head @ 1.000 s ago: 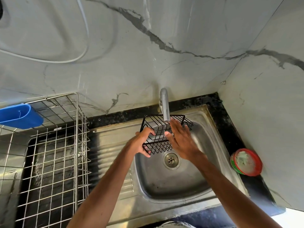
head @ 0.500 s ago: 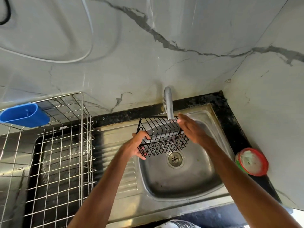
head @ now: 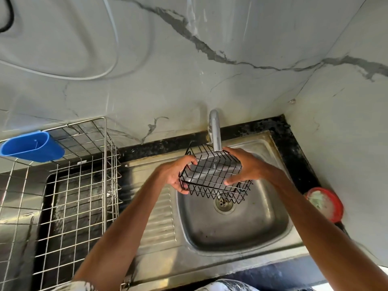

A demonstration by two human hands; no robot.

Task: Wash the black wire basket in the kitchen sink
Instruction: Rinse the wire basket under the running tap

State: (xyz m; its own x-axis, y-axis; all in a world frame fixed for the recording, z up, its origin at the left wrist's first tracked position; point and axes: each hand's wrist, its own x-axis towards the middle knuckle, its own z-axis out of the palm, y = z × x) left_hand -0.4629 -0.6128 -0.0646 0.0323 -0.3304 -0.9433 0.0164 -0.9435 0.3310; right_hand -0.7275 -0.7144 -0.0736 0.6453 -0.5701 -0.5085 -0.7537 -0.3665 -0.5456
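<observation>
Black wire basket [head: 214,175] now sits gripped at both ends under the tap [head: 216,131], over the sink [head: 273,223]; right hand [head: 244,166] has joined left hand [head: 175,175], fingers curled on wires, so rinsing can proceed steadily.

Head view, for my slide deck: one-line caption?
Both hands, left and right, hold a black wire basket under the tap over the sink.

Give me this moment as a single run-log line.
stage: rinsing | black wire basket: held over sink under tap | left hand: gripping left end | right hand: gripping right side | drain: open
</observation>
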